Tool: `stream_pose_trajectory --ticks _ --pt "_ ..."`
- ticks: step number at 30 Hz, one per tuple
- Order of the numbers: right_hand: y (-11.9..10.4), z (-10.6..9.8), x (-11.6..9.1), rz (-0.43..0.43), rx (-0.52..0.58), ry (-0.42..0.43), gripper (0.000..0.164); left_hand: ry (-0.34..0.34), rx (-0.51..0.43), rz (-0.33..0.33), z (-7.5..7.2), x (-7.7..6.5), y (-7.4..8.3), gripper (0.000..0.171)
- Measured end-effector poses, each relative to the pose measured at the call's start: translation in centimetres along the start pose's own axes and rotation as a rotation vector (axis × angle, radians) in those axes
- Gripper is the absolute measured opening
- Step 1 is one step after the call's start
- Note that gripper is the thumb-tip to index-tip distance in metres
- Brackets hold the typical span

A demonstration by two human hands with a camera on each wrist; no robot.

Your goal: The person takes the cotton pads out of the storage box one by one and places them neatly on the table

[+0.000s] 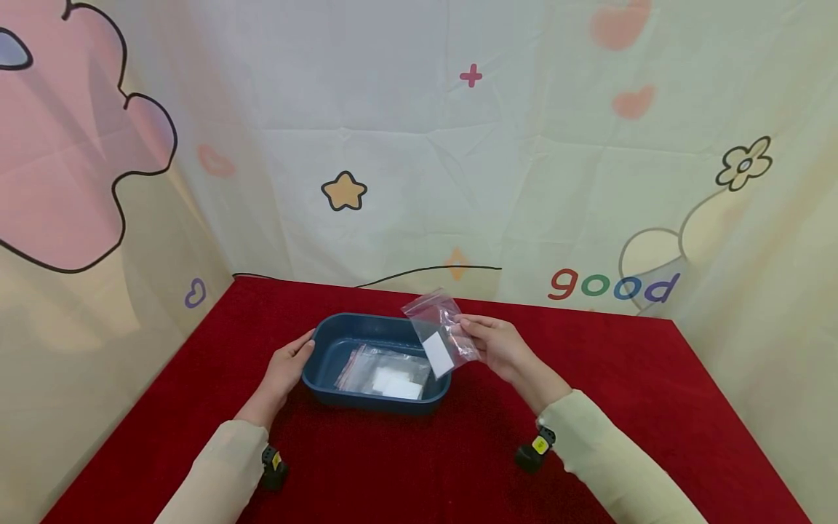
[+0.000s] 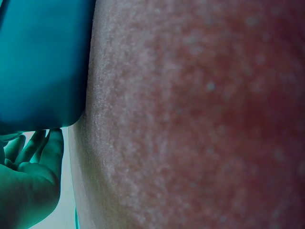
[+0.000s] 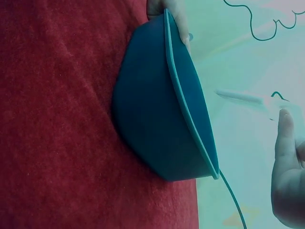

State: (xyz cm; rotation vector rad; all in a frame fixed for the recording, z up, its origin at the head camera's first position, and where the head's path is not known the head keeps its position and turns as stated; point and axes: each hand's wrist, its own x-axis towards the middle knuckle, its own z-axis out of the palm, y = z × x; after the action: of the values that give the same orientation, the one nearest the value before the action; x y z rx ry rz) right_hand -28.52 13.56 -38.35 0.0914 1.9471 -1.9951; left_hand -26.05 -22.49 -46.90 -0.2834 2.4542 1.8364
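Observation:
A dark blue rectangular basin (image 1: 363, 402) sits on the red cloth, and my left hand (image 1: 288, 367) grips its left end, thumb over the rim. In the left wrist view the fingers (image 2: 51, 152) lie against the basin's outer wall (image 2: 43, 62). My right hand (image 1: 500, 346) pinches a clear zip-lock bag (image 1: 435, 316) holding a white card (image 1: 437, 354), above the basin's right end. The right wrist view catches that bag (image 3: 240, 97) nearly edge-on, beside the right hand (image 3: 290, 176). Inside the basin, several similar zip-lock bags (image 1: 373, 360) with white pieces lie in an overlapping pile.
Red cloth (image 1: 589, 393) covers the table around the basin. A pale printed curtain (image 1: 419, 204) hangs behind the table's back edge and along both sides. Each wrist carries a small black camera, the right one (image 1: 533, 451) hanging just below the sleeve.

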Motion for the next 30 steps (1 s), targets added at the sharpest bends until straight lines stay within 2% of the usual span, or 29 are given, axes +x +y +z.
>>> stream_pose_trajectory --ticks 24,26,30 --pt "0.8 -3.3 -1.2 0.006 0.104 0.033 0.044 0.009 0.023 -0.002 0.0 0.2 -0.2 0.051" --pt "0.9 -3.5 -1.2 0.008 0.112 0.038 0.041 0.009 0.025 -0.002 0.0 0.2 -0.2 0.051" --pt "1.2 -4.0 -1.3 0.005 0.143 0.046 0.024 0.009 0.022 -0.003 0.0 0.1 0.0 0.051"
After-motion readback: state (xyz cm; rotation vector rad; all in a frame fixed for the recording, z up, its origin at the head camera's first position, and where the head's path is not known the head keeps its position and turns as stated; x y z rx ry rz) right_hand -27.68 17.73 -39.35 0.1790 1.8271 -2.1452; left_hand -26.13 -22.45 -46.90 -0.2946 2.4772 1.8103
